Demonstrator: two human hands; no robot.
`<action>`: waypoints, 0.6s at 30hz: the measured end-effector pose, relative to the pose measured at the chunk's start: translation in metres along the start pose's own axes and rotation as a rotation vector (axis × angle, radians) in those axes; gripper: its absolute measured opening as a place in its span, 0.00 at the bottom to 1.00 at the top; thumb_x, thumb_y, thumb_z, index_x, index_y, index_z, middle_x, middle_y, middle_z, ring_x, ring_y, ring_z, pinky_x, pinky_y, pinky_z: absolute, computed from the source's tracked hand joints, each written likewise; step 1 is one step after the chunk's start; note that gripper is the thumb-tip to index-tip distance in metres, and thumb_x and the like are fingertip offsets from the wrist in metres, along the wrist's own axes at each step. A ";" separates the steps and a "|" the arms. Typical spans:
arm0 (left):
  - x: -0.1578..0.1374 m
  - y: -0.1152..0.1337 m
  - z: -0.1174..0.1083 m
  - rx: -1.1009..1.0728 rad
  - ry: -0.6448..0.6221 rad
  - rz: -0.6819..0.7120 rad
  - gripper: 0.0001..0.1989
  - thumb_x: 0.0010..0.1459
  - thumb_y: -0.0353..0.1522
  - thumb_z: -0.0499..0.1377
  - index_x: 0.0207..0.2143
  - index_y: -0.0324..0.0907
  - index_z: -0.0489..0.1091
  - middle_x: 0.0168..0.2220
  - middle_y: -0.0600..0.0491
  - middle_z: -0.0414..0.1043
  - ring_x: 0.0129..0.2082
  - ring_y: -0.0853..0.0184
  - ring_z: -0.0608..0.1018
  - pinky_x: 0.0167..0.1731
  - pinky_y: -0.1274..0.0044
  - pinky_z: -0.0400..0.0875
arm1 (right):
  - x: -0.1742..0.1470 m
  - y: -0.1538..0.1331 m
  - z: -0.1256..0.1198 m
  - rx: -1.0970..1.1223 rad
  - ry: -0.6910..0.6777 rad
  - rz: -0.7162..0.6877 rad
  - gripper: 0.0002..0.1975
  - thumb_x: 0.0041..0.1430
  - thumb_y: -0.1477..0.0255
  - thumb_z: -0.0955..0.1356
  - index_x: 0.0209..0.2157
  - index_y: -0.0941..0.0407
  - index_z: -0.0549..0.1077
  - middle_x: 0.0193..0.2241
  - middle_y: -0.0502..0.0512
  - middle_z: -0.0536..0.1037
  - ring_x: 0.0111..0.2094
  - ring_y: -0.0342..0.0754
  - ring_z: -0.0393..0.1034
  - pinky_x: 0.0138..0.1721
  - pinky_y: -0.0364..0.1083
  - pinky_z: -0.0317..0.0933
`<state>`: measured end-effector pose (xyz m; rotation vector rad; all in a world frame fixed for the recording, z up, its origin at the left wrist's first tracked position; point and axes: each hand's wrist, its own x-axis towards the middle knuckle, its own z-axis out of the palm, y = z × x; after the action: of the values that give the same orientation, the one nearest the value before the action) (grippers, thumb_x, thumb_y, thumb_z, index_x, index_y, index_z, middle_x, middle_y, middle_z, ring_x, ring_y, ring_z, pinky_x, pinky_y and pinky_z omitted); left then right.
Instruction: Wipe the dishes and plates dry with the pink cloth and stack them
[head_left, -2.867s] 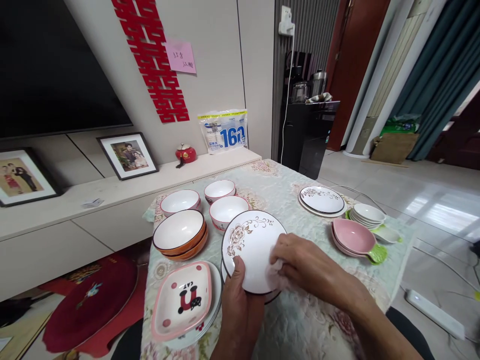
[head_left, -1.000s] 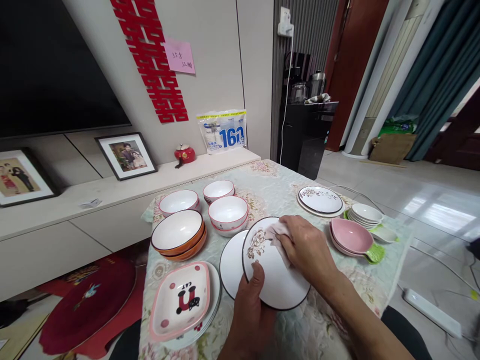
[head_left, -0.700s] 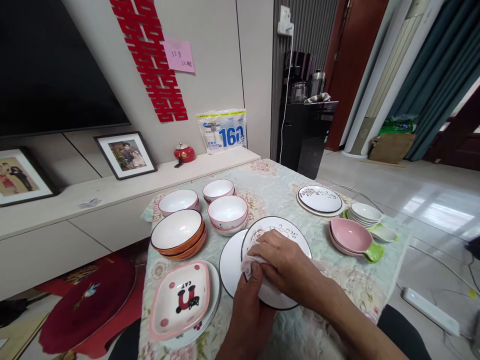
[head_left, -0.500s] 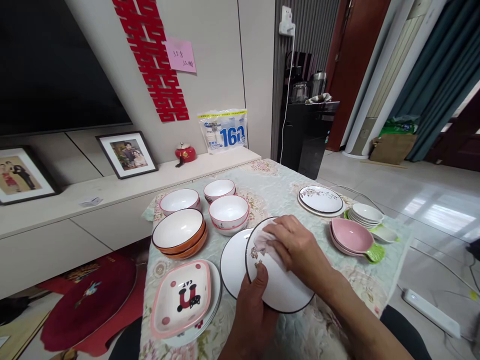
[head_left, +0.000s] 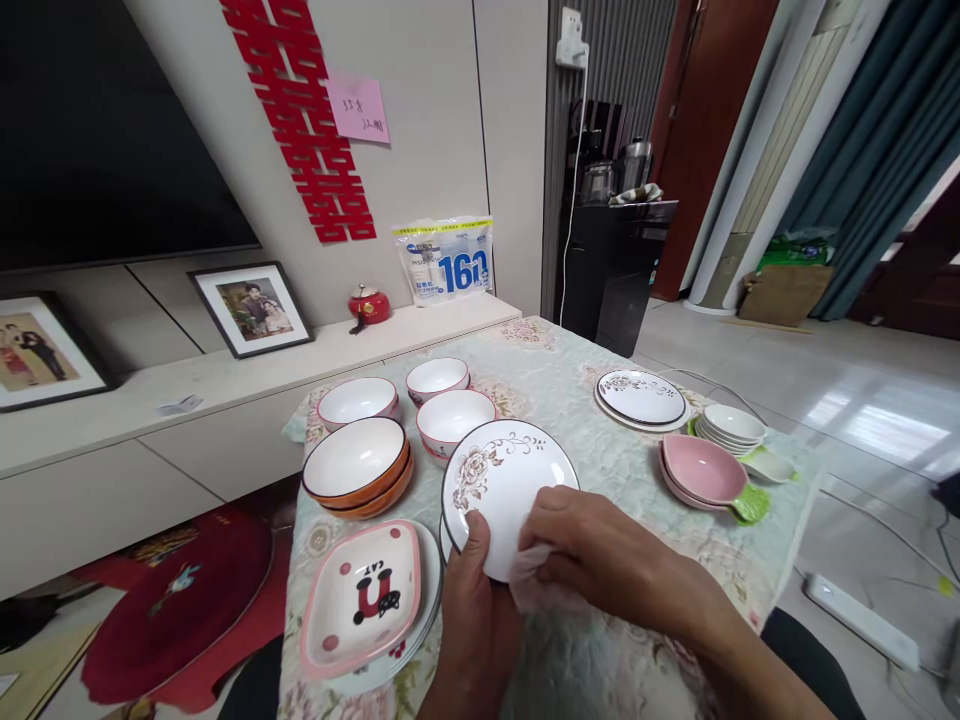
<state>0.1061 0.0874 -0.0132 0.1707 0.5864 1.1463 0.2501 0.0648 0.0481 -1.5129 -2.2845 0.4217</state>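
Observation:
A white plate (head_left: 501,480) with a dark rim and a brown flower pattern is tilted up over the table, gripped at its lower left edge by my left hand (head_left: 480,620), thumb on top. My right hand (head_left: 600,550) is closed on a thin white wipe (head_left: 534,578) and presses it against the plate's lower right edge. Beneath, a second plate shows only a sliver of its rim; the held plate and my hand hide the rest. Left of my hands is a square pink-rimmed cat dish (head_left: 364,600), stacked on round plates.
Orange bowls (head_left: 358,465) and pink-rimmed bowls (head_left: 456,415) stand beyond on the flowered tablecloth (head_left: 559,370). At the right are patterned plates (head_left: 643,397), pink dishes (head_left: 703,468) and small white bowls (head_left: 733,425). A wipes bag (head_left: 444,262) stands on the cabinet.
The plate has moved up and left, turning so its flowers face the upper left. My right hand and the wipe have shifted down from its upper part to the lower right edge.

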 end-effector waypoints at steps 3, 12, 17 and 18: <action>0.001 -0.001 0.002 -0.008 -0.009 0.022 0.22 0.65 0.37 0.57 0.57 0.36 0.71 0.46 0.38 0.82 0.49 0.48 0.81 0.54 0.56 0.73 | -0.002 0.013 -0.006 -0.028 -0.024 0.093 0.15 0.51 0.86 0.67 0.35 0.54 0.77 0.34 0.52 0.76 0.38 0.47 0.70 0.39 0.44 0.60; -0.007 -0.007 0.004 0.029 -0.044 -0.023 0.29 0.61 0.36 0.63 0.63 0.41 0.64 0.50 0.41 0.80 0.52 0.51 0.79 0.55 0.61 0.72 | 0.018 0.034 0.018 -0.287 0.554 0.224 0.10 0.61 0.82 0.64 0.37 0.56 0.75 0.37 0.60 0.72 0.41 0.55 0.66 0.41 0.50 0.62; -0.006 -0.008 -0.001 0.086 -0.085 -0.052 0.28 0.61 0.39 0.62 0.61 0.41 0.67 0.50 0.41 0.80 0.52 0.50 0.79 0.55 0.60 0.71 | 0.021 0.003 0.026 -0.066 0.411 -0.033 0.12 0.61 0.81 0.65 0.45 0.57 0.73 0.41 0.59 0.76 0.44 0.54 0.67 0.45 0.52 0.64; -0.005 -0.007 -0.002 0.094 -0.091 -0.060 0.26 0.61 0.39 0.62 0.60 0.39 0.68 0.49 0.40 0.80 0.52 0.51 0.79 0.55 0.61 0.71 | 0.019 -0.001 0.023 -0.016 0.336 -0.073 0.13 0.61 0.81 0.65 0.46 0.56 0.72 0.41 0.58 0.76 0.44 0.53 0.68 0.45 0.51 0.65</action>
<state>0.1092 0.0794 -0.0160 0.2832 0.5609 1.0483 0.2326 0.0808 0.0309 -1.3835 -2.0738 0.1171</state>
